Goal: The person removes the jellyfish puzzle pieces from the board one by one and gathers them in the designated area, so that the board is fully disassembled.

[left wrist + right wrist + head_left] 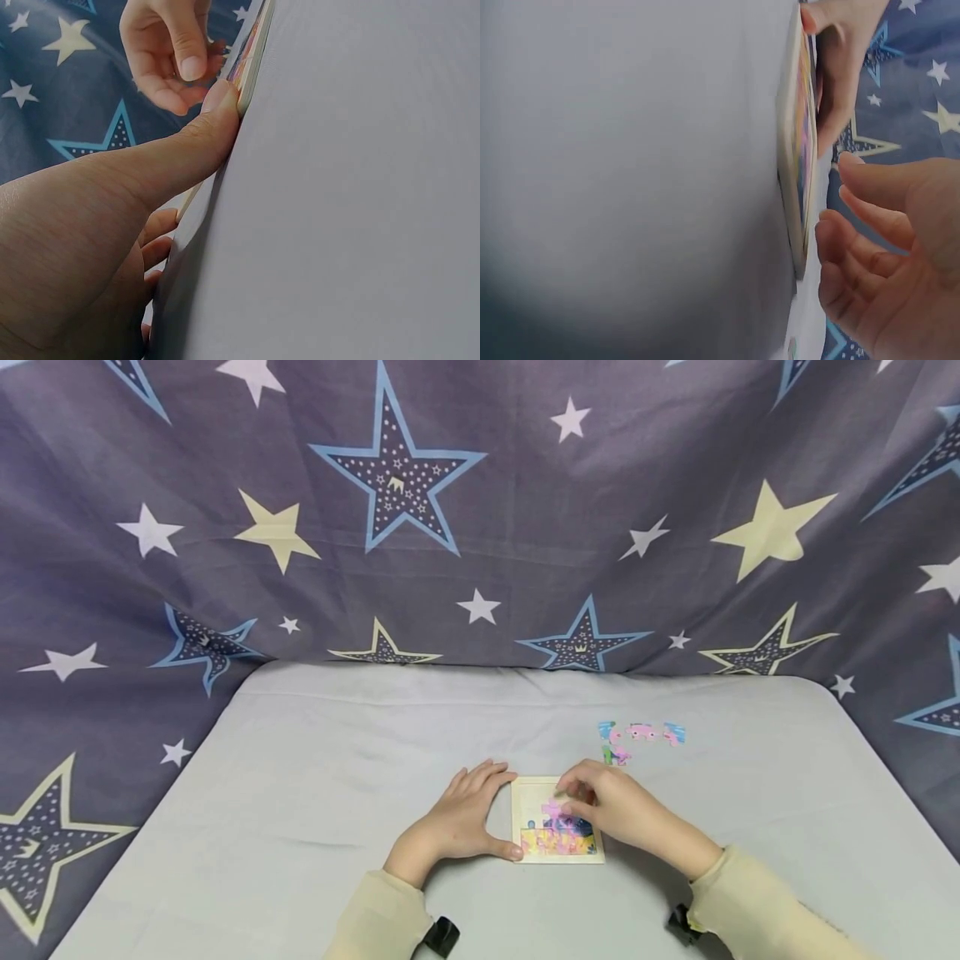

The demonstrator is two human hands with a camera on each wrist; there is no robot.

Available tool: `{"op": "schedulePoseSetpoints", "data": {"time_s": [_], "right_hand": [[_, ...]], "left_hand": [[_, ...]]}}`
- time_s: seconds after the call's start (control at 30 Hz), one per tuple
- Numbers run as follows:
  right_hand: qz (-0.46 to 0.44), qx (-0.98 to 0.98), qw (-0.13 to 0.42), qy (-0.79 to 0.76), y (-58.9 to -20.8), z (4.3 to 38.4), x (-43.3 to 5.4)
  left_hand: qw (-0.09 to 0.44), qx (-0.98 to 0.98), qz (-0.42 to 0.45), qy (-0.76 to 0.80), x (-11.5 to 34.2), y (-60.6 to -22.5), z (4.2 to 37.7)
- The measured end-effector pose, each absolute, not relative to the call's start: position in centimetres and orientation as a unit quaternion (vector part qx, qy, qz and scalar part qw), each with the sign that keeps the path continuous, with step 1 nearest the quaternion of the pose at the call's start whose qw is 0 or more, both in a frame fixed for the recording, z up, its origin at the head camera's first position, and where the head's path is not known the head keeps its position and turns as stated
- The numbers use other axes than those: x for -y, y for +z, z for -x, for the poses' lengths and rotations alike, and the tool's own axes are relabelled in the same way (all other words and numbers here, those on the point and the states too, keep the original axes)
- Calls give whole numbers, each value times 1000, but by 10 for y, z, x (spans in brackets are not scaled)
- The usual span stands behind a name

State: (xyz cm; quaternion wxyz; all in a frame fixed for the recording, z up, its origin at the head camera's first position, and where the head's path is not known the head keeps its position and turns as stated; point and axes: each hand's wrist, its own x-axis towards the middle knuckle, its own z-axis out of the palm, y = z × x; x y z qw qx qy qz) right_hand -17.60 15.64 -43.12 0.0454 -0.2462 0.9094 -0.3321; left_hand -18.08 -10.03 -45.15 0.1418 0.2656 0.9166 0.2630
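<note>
A cream-rimmed puzzle tray point(558, 860) lies on the table, its lower part filled with yellow, pink and blue jigsaw pieces. My left hand point(467, 818) holds the tray's left side, with the thumb on the near corner and fingertips at the far corner. In the left wrist view, the thumb point(191, 146) presses on the tray's edge. Over the tray's right half hovers my right hand point(618, 802), fingers loosely bent. A pink puzzle piece point(552, 808) shows in the tray just beside its thumb. The right wrist view shows nothing between the thumb and fingers point(881, 259).
Behind the right hand, several loose puzzle pieces point(643, 732) in pink and blue lie on the pale tablecloth point(337, 760). A dark curtain point(510, 510) with stars hangs along the table's back and sides.
</note>
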Motion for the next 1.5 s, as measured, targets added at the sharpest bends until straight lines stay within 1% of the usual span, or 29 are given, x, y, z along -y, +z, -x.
{"op": "schedulePoseSetpoints", "data": {"time_s": [0.2,0.47,1.0,1.23,1.5], "right_hand": [[272,-918,41,-284,-433,169,-148],[272,-930,50,-241,-435,168,-142],[262,-934,24,-241,-438,168,-139],[247,-931,33,-265,-437,166,-138],[260,-927,21,-269,-437,166,-138]], "left_hand": [[140,-916,-270,262,100,-451,180],[145,-917,-267,259,101,-452,181],[143,-918,-265,259,102,-454,181],[141,-917,-266,261,101,-453,181],[140,-918,-264,261,101,-455,182]]}}
